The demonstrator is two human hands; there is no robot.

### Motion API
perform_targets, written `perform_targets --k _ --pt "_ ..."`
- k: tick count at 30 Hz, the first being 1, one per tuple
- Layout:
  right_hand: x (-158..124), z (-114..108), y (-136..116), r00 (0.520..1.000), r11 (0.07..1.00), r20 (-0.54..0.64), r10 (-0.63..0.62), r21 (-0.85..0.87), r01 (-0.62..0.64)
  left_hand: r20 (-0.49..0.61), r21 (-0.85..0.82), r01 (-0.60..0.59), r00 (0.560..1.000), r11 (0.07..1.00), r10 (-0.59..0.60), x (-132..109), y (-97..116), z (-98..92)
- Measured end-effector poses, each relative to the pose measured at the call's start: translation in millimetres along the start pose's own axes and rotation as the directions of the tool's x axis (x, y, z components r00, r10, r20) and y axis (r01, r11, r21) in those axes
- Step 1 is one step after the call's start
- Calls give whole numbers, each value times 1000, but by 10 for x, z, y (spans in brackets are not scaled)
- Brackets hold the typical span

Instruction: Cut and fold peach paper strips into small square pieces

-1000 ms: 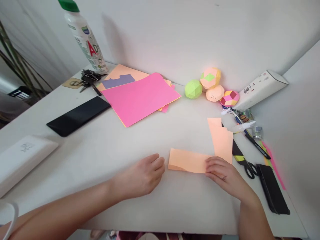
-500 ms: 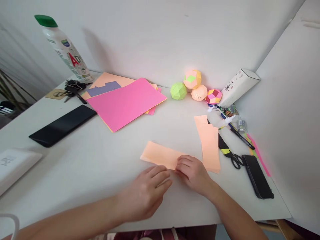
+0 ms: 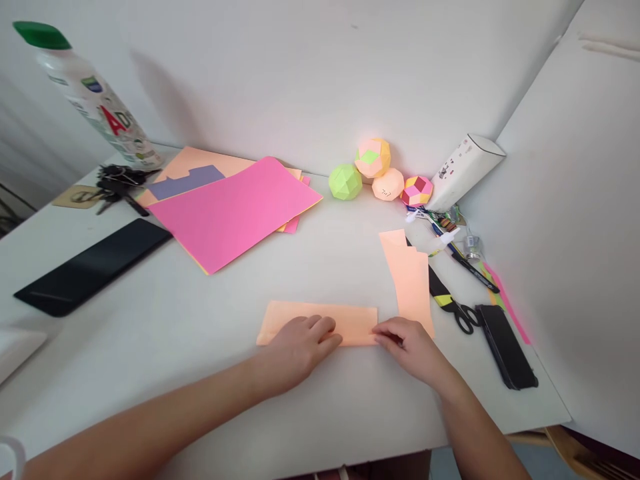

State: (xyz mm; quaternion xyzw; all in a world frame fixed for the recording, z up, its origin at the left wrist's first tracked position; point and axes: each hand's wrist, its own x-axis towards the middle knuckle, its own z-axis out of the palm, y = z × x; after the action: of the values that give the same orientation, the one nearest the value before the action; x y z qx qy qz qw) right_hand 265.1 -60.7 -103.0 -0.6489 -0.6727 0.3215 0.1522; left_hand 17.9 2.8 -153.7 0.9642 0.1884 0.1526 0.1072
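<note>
A peach paper strip (image 3: 357, 320) lies lengthwise on the white table in front of me, with what looks like a fold along its near edge. My left hand (image 3: 303, 347) rests over its middle, fingers curled and pressed down on the paper with the thumb at the near edge. At the strip's near right corner, my right hand (image 3: 410, 347) pinches the paper between thumb and fingertips. More peach paper strips (image 3: 413, 287) lie in an overlapping pile just beyond my right hand.
Black scissors (image 3: 453, 303) and a black phone (image 3: 507, 347) are on the right. Paper polyhedra (image 3: 345, 182) and a white box (image 3: 467, 172) stand by the wall. Pink sheets (image 3: 235, 213), a dark tablet-like slab (image 3: 95, 267), keys (image 3: 120, 183) and a bottle (image 3: 95, 100) occupy the left.
The strip has turned almost parallel to the table's edge. My left hand has moved onto it, and my right hand has shifted to its right corner. The view has swung slightly right.
</note>
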Motion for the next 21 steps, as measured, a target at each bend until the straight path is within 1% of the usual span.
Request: perform_targets --k 3,6,8,10,13,16,19,21 --pt "-41 16 -8 999 998 -10 37 41 -36 21 -1 -5 1000 1000 5 29 -28 25" --pt "-42 37 -34 998 998 -19 62 16 -62 23 8 -13 1000 1000 13 34 -35 32" --pt "-28 47 -40 997 997 -17 70 -9 -70 47 11 -17 999 1000 16 40 -20 8" --pt "-12 50 -32 999 998 -7 47 -41 -47 98 18 -17 995 1000 15 63 6 -35" --pt "-1 28 -6 1000 997 11 -16 -77 17 197 74 -36 980 997 21 129 41 -91" --pt "-7 -27 27 997 998 57 -51 -35 53 277 121 -50 961 991 15 199 31 -93" --pt "-11 -74 62 991 997 115 -72 19 70 293 83 -20 956 996 -5 230 -18 -52" --pt "0 -78 79 991 997 117 -71 14 69 280 43 3 960 999 -15 224 -51 -22"
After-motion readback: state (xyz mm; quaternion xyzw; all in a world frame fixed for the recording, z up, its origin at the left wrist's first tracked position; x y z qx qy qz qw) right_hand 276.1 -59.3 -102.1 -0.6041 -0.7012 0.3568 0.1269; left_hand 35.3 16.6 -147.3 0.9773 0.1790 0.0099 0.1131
